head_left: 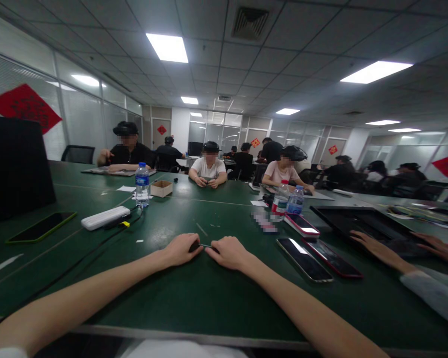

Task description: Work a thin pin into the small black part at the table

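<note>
My left hand (183, 248) and my right hand (229, 251) rest on the green table (179, 303) in front of me, close together with fingers bent inward. Between them runs a thin dark rod (206, 245). Both hands have their fingertips closed on it, one at each end. Its ends are hidden in my fingers, so I cannot make out what kind of object it is. A faint thin strip (202, 229) lies on the tabletop just beyond my hands.
Left are a green-edged phone (41, 227), a white power strip (105, 218), a water bottle (142, 186) and a small box (161, 188). Right are a dark phone (305, 259), more phones, bottles and a black tray (361, 223) under another person's hands (380, 251). People sit opposite.
</note>
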{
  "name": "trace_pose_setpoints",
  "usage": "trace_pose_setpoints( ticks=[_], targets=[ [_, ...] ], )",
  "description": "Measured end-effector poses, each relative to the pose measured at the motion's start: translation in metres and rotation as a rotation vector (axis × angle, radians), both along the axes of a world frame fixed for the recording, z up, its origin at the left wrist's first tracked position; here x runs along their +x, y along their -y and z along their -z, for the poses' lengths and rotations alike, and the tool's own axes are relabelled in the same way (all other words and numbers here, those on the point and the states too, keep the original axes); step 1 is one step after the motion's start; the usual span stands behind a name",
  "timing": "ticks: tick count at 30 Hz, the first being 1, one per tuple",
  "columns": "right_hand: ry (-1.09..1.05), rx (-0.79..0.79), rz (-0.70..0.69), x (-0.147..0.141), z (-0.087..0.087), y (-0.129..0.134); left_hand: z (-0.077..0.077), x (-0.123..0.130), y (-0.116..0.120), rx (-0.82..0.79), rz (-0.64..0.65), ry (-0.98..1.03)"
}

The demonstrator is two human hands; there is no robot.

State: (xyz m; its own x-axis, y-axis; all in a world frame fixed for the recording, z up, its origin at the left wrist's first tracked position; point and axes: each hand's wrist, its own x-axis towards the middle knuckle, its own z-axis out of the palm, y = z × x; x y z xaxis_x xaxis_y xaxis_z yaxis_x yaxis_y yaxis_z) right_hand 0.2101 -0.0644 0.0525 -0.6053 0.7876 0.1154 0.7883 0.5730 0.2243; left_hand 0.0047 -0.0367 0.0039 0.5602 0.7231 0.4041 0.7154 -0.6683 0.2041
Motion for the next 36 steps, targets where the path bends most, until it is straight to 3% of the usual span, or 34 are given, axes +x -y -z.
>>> trace_pose_setpoints(
  ticks=[9, 28, 30, 34, 36],
  targets=[
    [0.000, -0.013, -0.020, -0.001, 0.001, 0.000, -0.004, 0.000, 0.001, 0.018, -0.050, -0.189],
    [0.000, 0.005, 0.007, -0.007, 0.001, 0.002, -0.003, -0.004, 0.001, -0.014, 0.010, -0.161],
    [0.004, 0.021, -0.046, -0.007, -0.002, 0.008, -0.003, -0.004, -0.001, -0.030, -0.004, -0.167],
    [-0.025, 0.024, -0.316, -0.020, -0.007, 0.028, -0.005, -0.001, -0.005, -0.070, -0.100, -0.203],
    [-0.061, 0.048, -0.373, -0.025, -0.009, 0.034, -0.006, 0.000, -0.006, -0.074, -0.108, -0.225]
  ],
)
